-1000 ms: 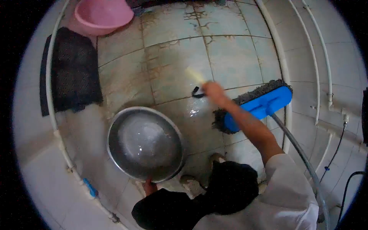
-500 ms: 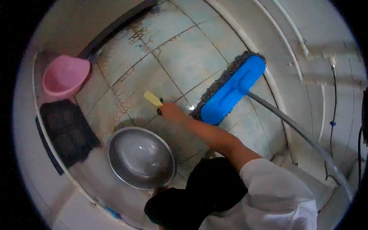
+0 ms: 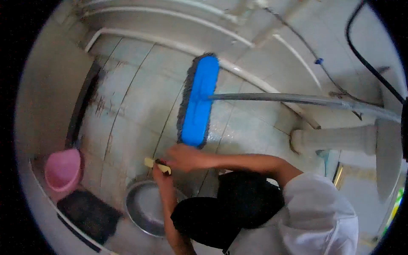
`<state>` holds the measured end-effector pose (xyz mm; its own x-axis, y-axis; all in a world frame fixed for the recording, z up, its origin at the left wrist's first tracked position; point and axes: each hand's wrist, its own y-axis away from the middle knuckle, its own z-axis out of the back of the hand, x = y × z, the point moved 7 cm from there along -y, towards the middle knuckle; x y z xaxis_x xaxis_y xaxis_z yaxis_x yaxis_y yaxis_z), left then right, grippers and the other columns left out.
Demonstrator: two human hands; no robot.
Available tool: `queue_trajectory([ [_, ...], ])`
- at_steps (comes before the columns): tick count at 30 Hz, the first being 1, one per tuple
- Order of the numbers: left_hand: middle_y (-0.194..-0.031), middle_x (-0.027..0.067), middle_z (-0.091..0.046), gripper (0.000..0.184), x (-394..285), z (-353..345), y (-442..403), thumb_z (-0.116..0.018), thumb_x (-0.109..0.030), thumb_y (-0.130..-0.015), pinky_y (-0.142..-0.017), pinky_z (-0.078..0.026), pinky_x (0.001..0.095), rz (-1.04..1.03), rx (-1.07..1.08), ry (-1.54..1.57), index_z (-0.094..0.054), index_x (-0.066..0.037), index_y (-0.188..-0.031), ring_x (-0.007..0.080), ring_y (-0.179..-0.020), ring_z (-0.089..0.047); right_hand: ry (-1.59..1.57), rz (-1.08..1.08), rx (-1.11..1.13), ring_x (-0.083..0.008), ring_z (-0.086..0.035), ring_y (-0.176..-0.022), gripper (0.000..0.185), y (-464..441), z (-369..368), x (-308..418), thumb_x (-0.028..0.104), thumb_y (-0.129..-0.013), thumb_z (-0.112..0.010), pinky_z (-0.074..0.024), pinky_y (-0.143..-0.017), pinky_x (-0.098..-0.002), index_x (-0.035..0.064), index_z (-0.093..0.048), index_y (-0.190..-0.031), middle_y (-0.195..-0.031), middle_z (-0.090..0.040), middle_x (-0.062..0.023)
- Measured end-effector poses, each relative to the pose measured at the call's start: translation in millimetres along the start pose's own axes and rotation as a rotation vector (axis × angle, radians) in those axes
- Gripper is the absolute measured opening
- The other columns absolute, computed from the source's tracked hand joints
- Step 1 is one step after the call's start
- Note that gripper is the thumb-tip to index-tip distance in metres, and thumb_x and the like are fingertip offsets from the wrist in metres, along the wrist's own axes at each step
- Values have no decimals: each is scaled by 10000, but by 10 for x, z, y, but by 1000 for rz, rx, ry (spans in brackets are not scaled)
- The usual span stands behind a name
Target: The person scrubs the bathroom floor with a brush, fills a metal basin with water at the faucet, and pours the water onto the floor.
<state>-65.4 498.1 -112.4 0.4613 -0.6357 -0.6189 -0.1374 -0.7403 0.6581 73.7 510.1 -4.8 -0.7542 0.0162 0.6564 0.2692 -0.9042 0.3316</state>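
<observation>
Though grimy, pale floor tiles [image 3: 142, 100] beside a white pipe [image 3: 238, 70].

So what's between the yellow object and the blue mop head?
In the head view, the right hand lies between the yellow object and the blue mop head; whether it touches either is unclear.
</observation>
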Motion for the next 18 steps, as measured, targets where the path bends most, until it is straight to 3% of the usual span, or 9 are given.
queue_trajectory([
  [2, -784, 26, -506, 248, 247, 333, -239, -396, -308, -897, -549, -411, 303, 132, -151, 45, -487, -79, -923, 143, -636, -461, -548, -301, -389, -270, -536, -940, 468, 618, 673, -550, 316, -798, -574, -436, -775, -345, -23, -455, -1099, -1016, -548, -144],
  [4, -727, 28, -493, 237, 237, 328, -167, -382, -302, -899, -505, -400, 304, 148, -194, -76, -489, -92, -888, 141, -584, -451, -749, -616, -742, -201, -531, -893, 437, 1281, 1016, -1180, 306, -811, -578, -429, -785, -323, -22, -460, -1076, -983, -544, -98],
  [5, -699, 27, -485, 233, 181, 227, -80, -375, -300, -900, -485, -395, 301, 143, -203, -115, -489, -98, -874, 140, -559, -444, -734, -627, -783, -201, -531, -893, 437, 1368, 1135, -1316, 306, -811, -578, -429, -785, -323, -22, -460, -1076, -983, -544, -98],
  [6, -674, 23, -473, 229, 37, 117, 86, -371, -299, -900, -469, -389, 293, 107, -205, -108, -489, -106, -864, 137, -534, -436, -658, -477, -1110, -178, -525, -858, 400, 1492, 1385, -1355, 309, -816, -573, -433, -770, -318, -23, -480, -1019, -927, -551, -90],
  [8, -654, 21, -463, 229, -22, -59, 209, -368, -294, -901, -464, -388, 295, 136, -266, -255, -489, -103, -869, 138, -525, -431, -574, -305, -1451, -155, -518, -824, 371, 1746, 1853, -1268, 311, -821, -568, -438, -755, -313, -25, -499, -961, -871, -558, -82],
  [10, -634, 19, -452, 228, 52, 182, 99, -364, -288, -901, -458, -386, 297, 163, -349, -403, -490, -100, -874, 140, -516, -426, -938, -156, -1432, -130, -506, -717, 310, 1641, 2119, -1261, 291, -833, -555, -441, -701, -304, -19, -537, -834, -756, -568, -84],
  [13, -678, 24, -463, 236, 482, 720, -497, -370, -289, -898, -470, -393, 311, -57, -65, -277, -482, -81, -908, 153, -538, -435, -1199, 50, -1460, -123, -498, -644, 315, 1622, 2134, -1553, 287, -853, -516, -416, -635, -282, -2, -560, -737, -707, -575, -71],
  [15, -726, 28, -466, 237, 483, 787, -510, -391, -291, -893, -499, -400, 309, -77, -22, -321, -479, -76, -940, 156, -575, -446, -945, -241, -1467, -126, -480, -581, 349, 1851, 2219, -1518, 297, -869, -477, -392, -584, -270, 14, -559, -682, -665, -569, -63],
  [18, -766, 38, -472, 242, 121, 473, -71, -411, -285, -890, -528, -409, 308, -41, -100, -270, -473, -69, -980, 156, -612, -456, -888, -237, -1464, -155, -534, -605, 323, 2073, 2278, -1471, 273, -854, -500, -431, -600, -290, 21, -529, -653, -620, -569, -72],
])
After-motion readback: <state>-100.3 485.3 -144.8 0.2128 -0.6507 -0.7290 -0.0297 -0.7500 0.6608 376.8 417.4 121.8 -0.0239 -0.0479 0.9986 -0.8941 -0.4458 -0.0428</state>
